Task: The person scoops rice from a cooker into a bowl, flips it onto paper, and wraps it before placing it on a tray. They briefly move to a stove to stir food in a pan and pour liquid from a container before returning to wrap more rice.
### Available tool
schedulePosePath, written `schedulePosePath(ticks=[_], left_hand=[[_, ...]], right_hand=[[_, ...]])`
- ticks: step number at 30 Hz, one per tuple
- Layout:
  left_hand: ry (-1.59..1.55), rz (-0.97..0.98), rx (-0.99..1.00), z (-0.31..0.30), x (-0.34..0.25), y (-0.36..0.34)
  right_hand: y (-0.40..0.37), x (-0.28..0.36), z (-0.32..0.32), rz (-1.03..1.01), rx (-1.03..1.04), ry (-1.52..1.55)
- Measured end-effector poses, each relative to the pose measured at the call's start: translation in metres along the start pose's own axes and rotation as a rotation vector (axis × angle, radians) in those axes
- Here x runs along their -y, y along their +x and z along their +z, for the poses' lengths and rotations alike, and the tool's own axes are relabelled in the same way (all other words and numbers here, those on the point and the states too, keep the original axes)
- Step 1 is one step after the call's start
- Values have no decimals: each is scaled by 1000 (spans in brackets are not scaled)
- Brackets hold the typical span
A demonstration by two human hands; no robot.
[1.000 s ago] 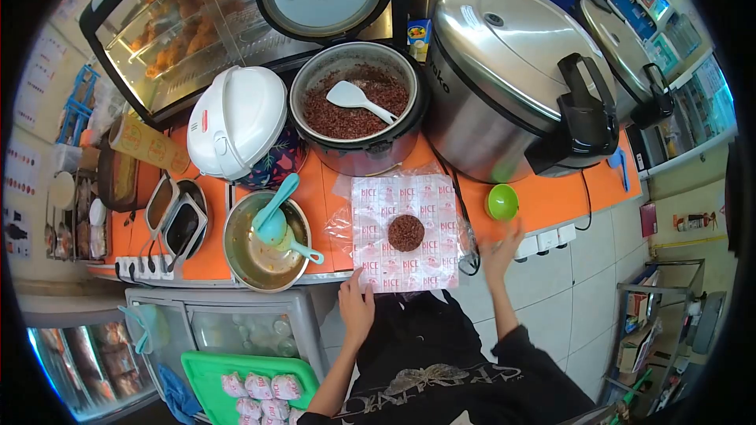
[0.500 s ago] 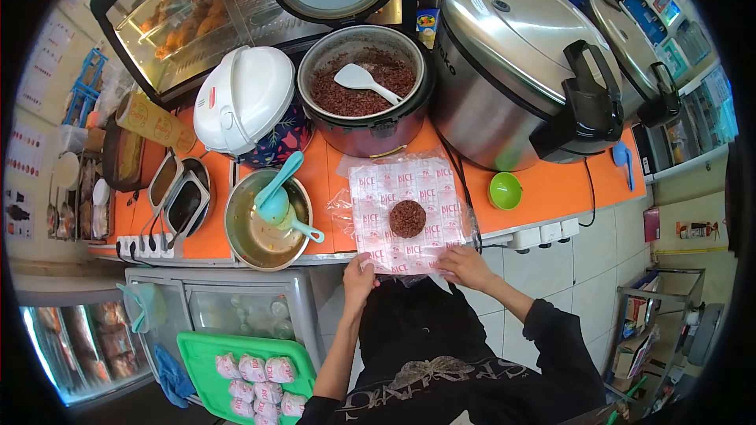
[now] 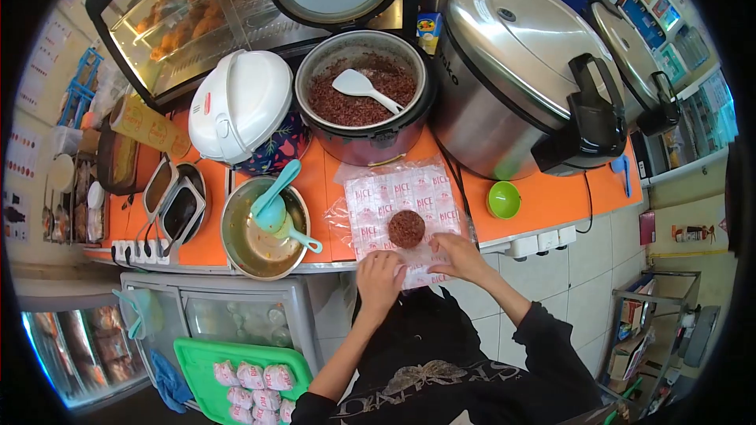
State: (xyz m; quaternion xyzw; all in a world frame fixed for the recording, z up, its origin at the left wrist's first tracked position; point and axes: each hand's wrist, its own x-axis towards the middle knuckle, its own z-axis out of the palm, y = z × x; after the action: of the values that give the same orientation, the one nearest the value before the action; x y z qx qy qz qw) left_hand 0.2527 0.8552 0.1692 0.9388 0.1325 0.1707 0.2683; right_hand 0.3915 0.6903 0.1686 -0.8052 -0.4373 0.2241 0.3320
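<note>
Wrapping's under way, I'd say: the round dark-red rice patty (image 3: pixel 406 228) sits on the clear plastic wrapper (image 3: pixel 402 189) printed with red lettering, just in front of the open steel rice cooker (image 3: pixel 361 145). The left hand (image 3: pixel 379 277) and right hand (image 3: pixel 461 256) both pinch the wrapper's near edge, lifting it. Half a second ago they held it flat, farther from the cooker. Next call: carry that fold over the patty.

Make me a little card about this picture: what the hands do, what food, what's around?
Food: round dark-red rice patty in the middle of the wrapper sheet
Left hand: on the sheet's near edge
Right hand: same edge, close to the rice patty
Behind: open cooker of red rice, white paddle inside
Left: steel bowl with teal scoops
Right: green cup on the orange counter
Below: green tray of wrapped packs
</note>
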Motion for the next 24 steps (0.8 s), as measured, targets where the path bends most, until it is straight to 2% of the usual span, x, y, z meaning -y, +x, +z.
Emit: schedulePosePath(ticks=[1, 2, 3, 4, 6, 7, 10, 11, 12, 14, 15, 18, 21, 24], left_hand=[[37, -35, 106, -7, 16, -1], [-108, -172, 276, 0, 45, -12], [-381, -152, 231, 4, 72, -14], [-659, -134, 192, 7, 87, -15], [-726, -321, -26, 12, 80, 13], [-756, -405, -142, 17, 75, 27], [-131, -490, -80, 52, 78, 34], [-4, -338, -58, 54, 74, 33], [20, -362, 37, 52, 69, 36], [68, -419, 245, 48, 60, 30], [29, -330, 108, 51, 62, 27], [223, -308, 26, 39, 43, 30], [213, -338, -1, 44, 29, 31], [180, -373, -48, 51, 25, 30]], right_hand=[[-10, -15, 8, -100, 0, 4], [-27, -44, 18, -202, -2, 5], [-28, -67, 21, -309, -7, -1], [-22, -77, 16, -140, -80, 193], [-19, -84, 15, 245, -214, 597], [-1, -69, 12, 440, -340, 629], [27, -65, 32, 428, -515, 612], [30, -67, 39, 382, -495, 361], [37, -56, 39, 342, -493, 107], [33, -29, 33, 372, -255, -368], [36, -26, 26, 288, -291, -480], [77, -1, 0, 161, -440, -449], [111, -45, 24, 176, -479, -588], [115, -39, 8, 67, -365, -653]])
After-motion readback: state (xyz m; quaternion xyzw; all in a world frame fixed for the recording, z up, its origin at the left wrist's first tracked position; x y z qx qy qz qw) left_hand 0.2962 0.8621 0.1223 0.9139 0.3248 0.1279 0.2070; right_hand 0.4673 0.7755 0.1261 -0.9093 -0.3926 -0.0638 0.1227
